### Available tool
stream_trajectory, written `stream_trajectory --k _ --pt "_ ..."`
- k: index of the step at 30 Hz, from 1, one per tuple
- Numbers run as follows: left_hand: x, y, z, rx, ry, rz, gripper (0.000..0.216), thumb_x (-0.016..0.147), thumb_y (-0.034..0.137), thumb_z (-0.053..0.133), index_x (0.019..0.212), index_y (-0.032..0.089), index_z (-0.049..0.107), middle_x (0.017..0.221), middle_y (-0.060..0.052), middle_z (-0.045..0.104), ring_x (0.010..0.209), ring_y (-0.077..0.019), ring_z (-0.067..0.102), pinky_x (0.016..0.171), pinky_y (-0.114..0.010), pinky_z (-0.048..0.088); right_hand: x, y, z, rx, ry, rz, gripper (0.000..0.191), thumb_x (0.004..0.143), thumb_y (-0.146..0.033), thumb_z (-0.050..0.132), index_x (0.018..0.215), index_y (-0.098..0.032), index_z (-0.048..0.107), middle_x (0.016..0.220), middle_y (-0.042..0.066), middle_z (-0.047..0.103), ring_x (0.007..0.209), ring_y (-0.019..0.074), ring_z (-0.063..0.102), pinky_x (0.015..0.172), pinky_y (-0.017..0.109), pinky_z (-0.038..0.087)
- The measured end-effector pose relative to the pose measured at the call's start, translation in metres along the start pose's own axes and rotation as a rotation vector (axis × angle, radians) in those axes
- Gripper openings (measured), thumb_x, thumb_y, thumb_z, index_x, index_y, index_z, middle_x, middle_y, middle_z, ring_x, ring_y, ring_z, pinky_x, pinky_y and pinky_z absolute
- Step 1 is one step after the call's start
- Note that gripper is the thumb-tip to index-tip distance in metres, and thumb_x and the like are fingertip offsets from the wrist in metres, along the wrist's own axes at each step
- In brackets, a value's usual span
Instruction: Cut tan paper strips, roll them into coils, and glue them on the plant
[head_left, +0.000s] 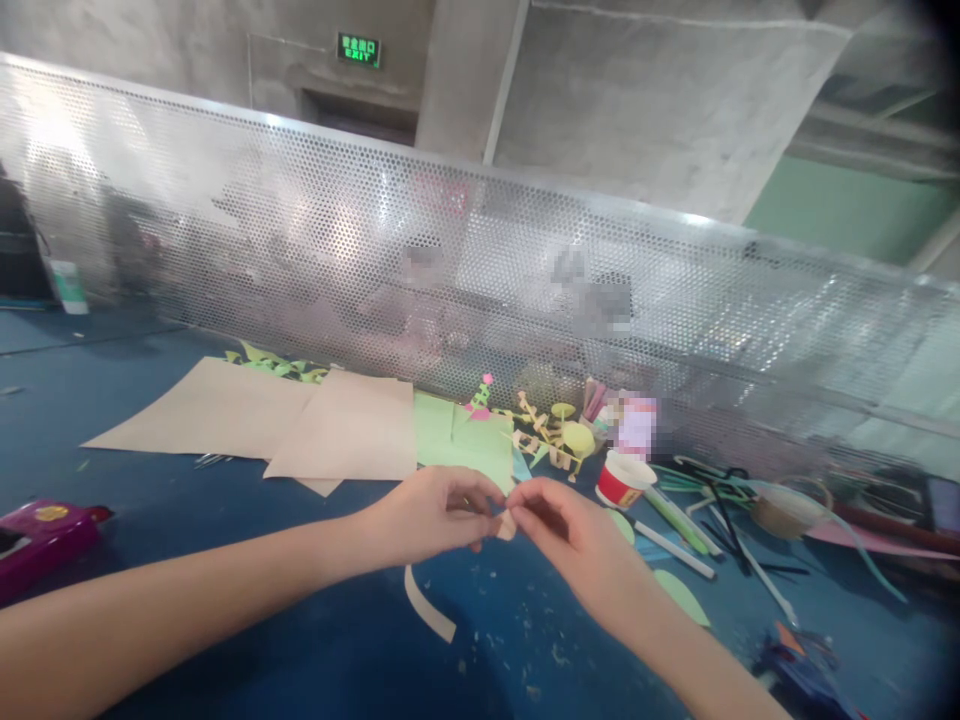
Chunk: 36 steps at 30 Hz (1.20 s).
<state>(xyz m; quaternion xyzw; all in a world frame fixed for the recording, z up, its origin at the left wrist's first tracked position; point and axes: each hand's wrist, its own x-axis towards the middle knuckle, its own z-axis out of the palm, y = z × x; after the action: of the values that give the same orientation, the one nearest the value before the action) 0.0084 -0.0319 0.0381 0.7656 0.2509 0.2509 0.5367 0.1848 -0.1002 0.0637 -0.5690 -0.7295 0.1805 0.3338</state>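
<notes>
My left hand [439, 512] and my right hand [568, 530] meet above the blue table [225, 620], fingertips pinched together on a small tan piece of paper [507, 526]. Both hands are closed in a pinch. A curved tan paper strip [429, 606] lies on the table just below my left wrist. Small paper scraps are scattered on the table beneath the hands.
Brown paper sheets [300, 420] and green paper [465, 440] lie behind the hands. A red and white cup [622, 480], pens [679, 520], green paper cut-outs [681, 596] and small paper figures [551, 435] sit to the right. A purple box [45, 535] is at the left. A perforated metal screen [480, 280] bounds the table.
</notes>
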Motion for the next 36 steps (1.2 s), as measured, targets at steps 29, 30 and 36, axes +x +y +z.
stream_trajectory --k 29,30,36 --pt "0.005 -0.006 -0.001 0.012 0.0 -0.051 0.027 0.072 0.044 0.061 0.08 0.019 0.07 0.071 -0.002 0.066 0.061 -0.0124 0.054 0.058 -0.023 0.041 0.0 0.001 0.003 0.137 -0.017 0.017 0.011 0.08 -0.022 0.052 0.091 -0.023 0.053 0.08 0.001 0.065 0.073 0.0143 0.064 0.069 0.027 0.052" --pt "0.005 -0.006 -0.001 0.014 0.011 -0.04 0.026 0.072 0.043 0.061 0.08 0.02 0.07 0.075 -0.002 0.067 0.067 -0.0138 0.056 0.062 -0.023 0.042 0.0 0.001 0.003 0.144 -0.017 0.014 0.011 0.08 -0.022 0.052 0.091 -0.022 0.053 0.08 0.001 0.065 0.073 0.0143 0.064 0.069 0.027 0.052" --pt "0.004 -0.005 0.0 0.048 0.001 -0.054 0.029 0.074 0.046 0.058 0.081 0.02 0.07 0.073 -0.001 0.066 0.054 -0.0099 0.05 0.046 -0.019 0.032 0.0 0.003 0.004 0.161 -0.022 0.019 0.01 0.08 -0.022 0.052 0.09 -0.022 0.053 0.081 0.001 0.065 0.074 0.0144 0.064 0.069 0.027 0.052"
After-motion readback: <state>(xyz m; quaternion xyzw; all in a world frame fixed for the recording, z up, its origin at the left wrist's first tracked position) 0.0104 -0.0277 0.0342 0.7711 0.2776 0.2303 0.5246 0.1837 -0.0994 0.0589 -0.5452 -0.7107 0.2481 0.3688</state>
